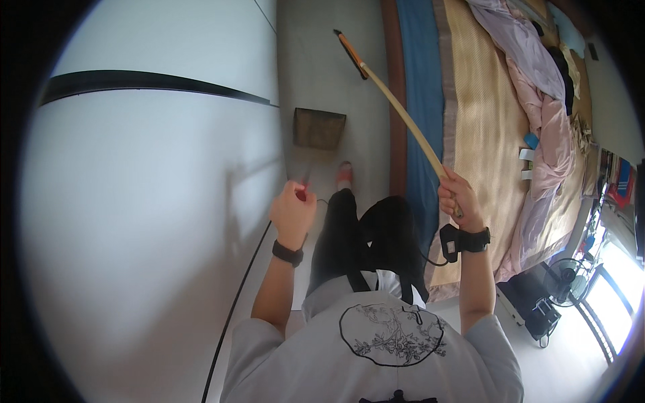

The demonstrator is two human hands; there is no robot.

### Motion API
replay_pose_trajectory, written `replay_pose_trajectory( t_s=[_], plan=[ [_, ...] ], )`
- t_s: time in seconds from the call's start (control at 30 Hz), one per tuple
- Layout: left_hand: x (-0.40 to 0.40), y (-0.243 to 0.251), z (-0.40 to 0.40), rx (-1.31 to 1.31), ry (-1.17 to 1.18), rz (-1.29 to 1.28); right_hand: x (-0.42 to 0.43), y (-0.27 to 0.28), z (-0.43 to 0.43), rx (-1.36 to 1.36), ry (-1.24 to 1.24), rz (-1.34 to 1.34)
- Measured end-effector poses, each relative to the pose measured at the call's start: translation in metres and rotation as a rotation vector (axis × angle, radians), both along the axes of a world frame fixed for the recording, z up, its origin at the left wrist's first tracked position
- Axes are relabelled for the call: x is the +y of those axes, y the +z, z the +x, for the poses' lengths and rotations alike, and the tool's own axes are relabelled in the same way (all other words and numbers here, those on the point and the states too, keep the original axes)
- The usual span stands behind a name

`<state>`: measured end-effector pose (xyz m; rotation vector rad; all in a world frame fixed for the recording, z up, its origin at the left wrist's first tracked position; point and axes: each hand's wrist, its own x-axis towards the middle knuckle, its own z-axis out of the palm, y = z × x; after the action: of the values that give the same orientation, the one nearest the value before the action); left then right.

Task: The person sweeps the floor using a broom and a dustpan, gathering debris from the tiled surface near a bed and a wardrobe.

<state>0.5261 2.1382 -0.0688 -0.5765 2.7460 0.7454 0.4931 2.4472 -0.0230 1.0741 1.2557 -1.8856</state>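
Note:
My left hand is closed around the red handle top of a long-handled dustpan. The brownish pan is low down near the floor, its lower handle blurred. In my right hand is the end of a broom's pale stick. That stick slants up and to the left in the view, away from me. At its far end sits an orange broom head with dark bristles, over the grey floor. Whether the bristles touch the floor I cannot tell.
A bed with a woven mat and rumpled pink bedding runs along the right. White cabinet panels line the left. A dark cable hangs beside my left arm. An electric fan stands at lower right.

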Motion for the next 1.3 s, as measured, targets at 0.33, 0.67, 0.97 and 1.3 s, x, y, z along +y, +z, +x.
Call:
replay_pose_trajectory(
  t_s=[0.33, 0.67, 0.97, 1.3],
  plan=[
    [-0.005, -0.002, 0.005, 0.003, 0.019, -0.001, -0.001, -0.015, 0.028, 0.002, 0.111, 0.166],
    [-0.003, -0.009, 0.002, -0.014, -0.010, -0.024, -0.026, -0.126, -0.022, 0.179, 0.528, 0.670],
    [-0.002, -0.004, 0.000, -0.057, 0.017, -0.004, -0.048, -0.129, 0.076, 0.334, 0.744, 0.724],
    [-0.008, -0.007, 0.006, -0.041, 0.013, -0.022, -0.015, 0.014, 0.067, -0.121, 0.268, 0.049]
  ],
)
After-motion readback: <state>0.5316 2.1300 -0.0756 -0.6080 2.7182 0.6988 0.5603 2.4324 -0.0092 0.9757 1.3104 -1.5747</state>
